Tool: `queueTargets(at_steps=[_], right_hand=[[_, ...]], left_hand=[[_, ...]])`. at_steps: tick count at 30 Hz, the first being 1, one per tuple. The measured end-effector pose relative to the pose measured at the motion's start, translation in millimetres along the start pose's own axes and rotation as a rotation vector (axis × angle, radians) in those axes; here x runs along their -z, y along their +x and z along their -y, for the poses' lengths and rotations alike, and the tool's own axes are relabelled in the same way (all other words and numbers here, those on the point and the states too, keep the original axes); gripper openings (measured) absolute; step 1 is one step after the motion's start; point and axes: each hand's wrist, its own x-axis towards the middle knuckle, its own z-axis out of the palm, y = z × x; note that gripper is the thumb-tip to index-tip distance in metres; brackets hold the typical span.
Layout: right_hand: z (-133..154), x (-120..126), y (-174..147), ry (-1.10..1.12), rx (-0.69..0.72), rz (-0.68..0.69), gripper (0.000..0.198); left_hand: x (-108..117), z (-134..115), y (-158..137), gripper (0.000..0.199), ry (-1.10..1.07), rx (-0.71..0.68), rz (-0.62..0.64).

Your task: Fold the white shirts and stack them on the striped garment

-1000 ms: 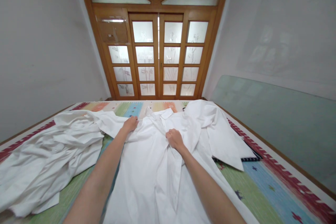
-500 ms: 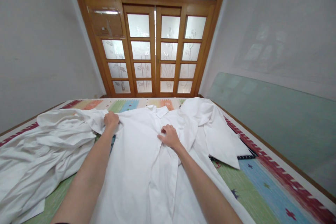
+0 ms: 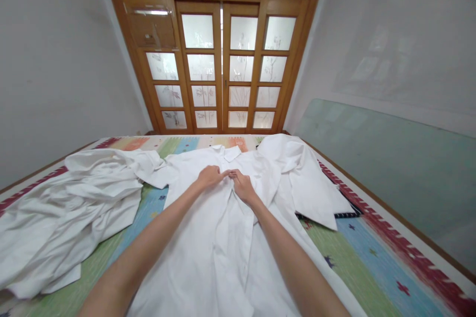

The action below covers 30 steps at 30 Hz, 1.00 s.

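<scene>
A white shirt [image 3: 193, 237] lies spread out in front of me, its collar [image 3: 231, 153] at the far end. My left hand [image 3: 211, 177] and my right hand [image 3: 242, 184] meet at the shirt's front opening, a little below the collar. Both hands are closed, with fingers pinching the placket edge between them. The cloth lifts slightly into a fold under my right hand. Whether a button sits between the fingertips is hidden.
Crumpled white clothing [image 3: 89, 193] lies to the left. More white cloth [image 3: 308, 183] is heaped on the right, over a dark-edged item [image 3: 349, 215]. A striped, patterned cover [image 3: 375, 252] lies underneath. A pale green headboard-like panel [image 3: 372, 143] runs along the right wall.
My left hand has let go of the shirt's left shoulder or sleeve and moved right to the front opening, meeting my right hand. The right hand has stayed at nearly the same place.
</scene>
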Motion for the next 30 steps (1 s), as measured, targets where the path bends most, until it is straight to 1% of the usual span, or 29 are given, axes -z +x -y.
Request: queueTargets(at_steps=[1,2,3,5,7,10,13,16,18,21,23,25,27,30], right_hand=[[-0.6,-0.1,0.2,-0.009,-0.003,0.0,0.045],[-0.8,-0.3,0.3,-0.032,-0.004,0.005,0.045],[-0.4,-0.6,0.4,-0.066,-0.002,0.013,0.044],[1.7,-1.7,0.2,-0.151,0.002,0.027,0.042],[4.9,-3.2,0.1,-0.231,-0.001,0.039,0.041],[9.6,-5.5,0.6,-0.308,-0.025,0.065,0.045],[12.3,-6.5,1.4,-0.327,-0.047,0.095,0.048],[13.2,-6.2,1.8,-0.325,-0.06,0.109,0.049],[13.6,-5.8,1.8,-0.319,-0.062,0.111,0.049],[14.3,-6.0,2.0,-0.306,-0.076,0.114,0.051],[14.7,-6.7,2.5,-0.304,-0.092,0.114,0.052],[15.0,-7.6,3.4,-0.311,-0.106,0.11,0.052],[15.0,-8.5,4.3,-0.32,-0.112,0.106,0.052],[14.5,-8.3,6.1,-0.324,-0.119,0.121,0.052]], left_hand=[[-6.7,-9.8,-4.6,0.047,0.029,-0.021,0.034],[-12.1,-16.9,-8.8,0.046,0.057,-0.034,0.04],[-15.9,-21.3,-12.3,0.044,0.083,-0.045,0.037],[-18.4,-22.6,-17.1,0.04,0.105,-0.059,0.025],[-14.9,-16.4,-19.9,0.037,0.099,-0.079,0.047],[-3.8,-1.0,-24.9,0.03,0.101,-0.109,0.1],[6.0,11.9,-32.8,0.023,0.103,-0.125,0.158],[9.5,16.4,-39.0,0.025,0.068,-0.143,0.206],[7.6,15.8,-40.3,0.034,0.009,-0.171,0.173],[-1.4,15.4,-40.5,0.045,-0.066,-0.227,0.009],[-11.1,18.7,-42.2,0.044,-0.068,-0.233,-0.104],[-22.6,24.7,-46.3,0.038,-0.062,-0.227,-0.178],[-34.0,31.5,-52.4,0.034,-0.064,-0.231,-0.212],[-45.4,39.3,-64.3,0.039,-0.021,-0.247,-0.185]])
